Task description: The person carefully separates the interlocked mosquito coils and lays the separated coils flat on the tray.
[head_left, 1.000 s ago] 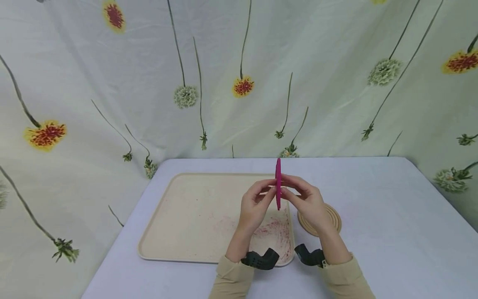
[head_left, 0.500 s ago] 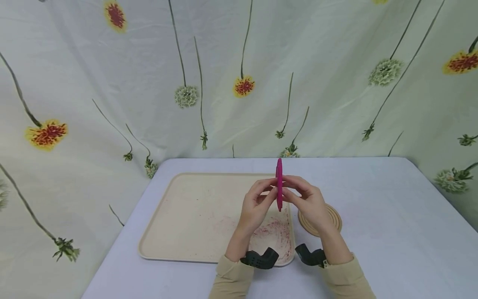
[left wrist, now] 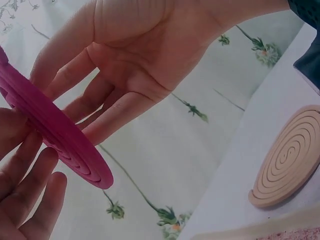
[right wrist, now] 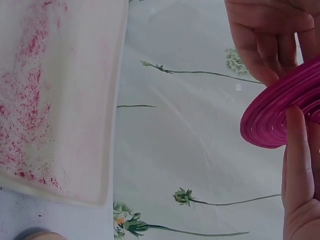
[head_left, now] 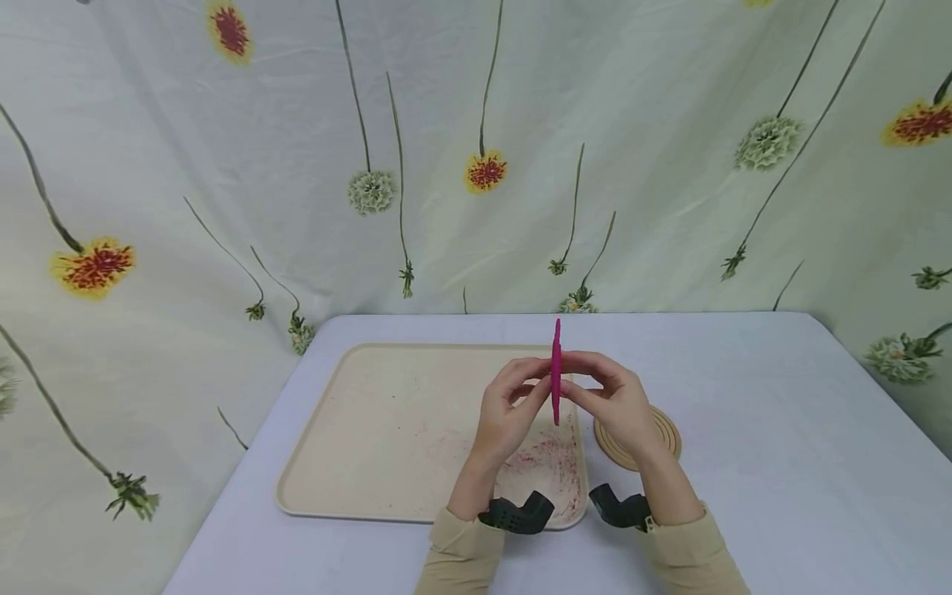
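A pink clay coil disc [head_left: 556, 372], wound in a spiral, is held upright above the tray's right side. In the head view only its thin edge shows. My left hand [head_left: 511, 411] pinches it from the left, and my right hand [head_left: 619, 409] pinches it from the right. Spiral grooves show on the pink disc [right wrist: 270, 122] in the right wrist view, with fingertips pressed on both faces. A beige clay coil disc [left wrist: 286, 156] lies flat on the table; the right wrist partly covers it in the head view.
The cream tray [head_left: 372, 430] lies under and left of my hands, with pink crumbs and smears at its right end. A white cloth covers the table [head_left: 781, 463]. Behind it hangs a flower-printed curtain [head_left: 654, 124].
The pink disc has sunk very slightly and turned a little, so it looks thinner edge-on. Both hands keep their hold on it; the tray and beige disc have not moved.
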`<state>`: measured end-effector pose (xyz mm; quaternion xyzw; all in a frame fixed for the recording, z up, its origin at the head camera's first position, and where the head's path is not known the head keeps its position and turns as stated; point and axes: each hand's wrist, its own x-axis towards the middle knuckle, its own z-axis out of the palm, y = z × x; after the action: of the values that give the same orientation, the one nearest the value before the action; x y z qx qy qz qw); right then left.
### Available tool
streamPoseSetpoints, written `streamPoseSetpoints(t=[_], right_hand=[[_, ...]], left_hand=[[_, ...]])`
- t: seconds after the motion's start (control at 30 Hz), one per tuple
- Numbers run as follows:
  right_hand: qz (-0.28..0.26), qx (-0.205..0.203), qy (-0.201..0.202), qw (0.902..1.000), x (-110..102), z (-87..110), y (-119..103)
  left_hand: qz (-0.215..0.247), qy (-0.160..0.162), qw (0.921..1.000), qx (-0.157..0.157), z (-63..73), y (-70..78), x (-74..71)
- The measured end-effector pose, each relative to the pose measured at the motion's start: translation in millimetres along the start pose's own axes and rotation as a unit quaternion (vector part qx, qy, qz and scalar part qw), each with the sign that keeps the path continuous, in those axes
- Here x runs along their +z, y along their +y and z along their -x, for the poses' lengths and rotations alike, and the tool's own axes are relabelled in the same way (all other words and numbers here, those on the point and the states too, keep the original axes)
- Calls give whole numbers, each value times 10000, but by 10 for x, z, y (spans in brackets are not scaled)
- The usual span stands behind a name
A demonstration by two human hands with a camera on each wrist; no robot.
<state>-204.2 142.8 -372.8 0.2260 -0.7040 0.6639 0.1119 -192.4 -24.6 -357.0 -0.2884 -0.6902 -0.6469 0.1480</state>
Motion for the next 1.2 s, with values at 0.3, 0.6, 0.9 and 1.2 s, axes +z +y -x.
streamPoseSetpoints(t=[0.3, 0.6, 0.9, 1.2], right_hand=[[69, -73, 39, 9999, -14, -3, -8], [82, -53, 106, 9999, -25, 6, -19], [-58, -173, 14, 9998, -45, 9, 10], [-152, -267, -57, 9995, -50, -2, 12]], left_hand=[[-175, -249, 9995, 79, -5, 51, -17], [69, -446, 9990, 1, -10, 65, 2], [378, -695, 9966, -217, -4, 64, 6], [260, -874, 9952, -353, 1, 81, 2]])
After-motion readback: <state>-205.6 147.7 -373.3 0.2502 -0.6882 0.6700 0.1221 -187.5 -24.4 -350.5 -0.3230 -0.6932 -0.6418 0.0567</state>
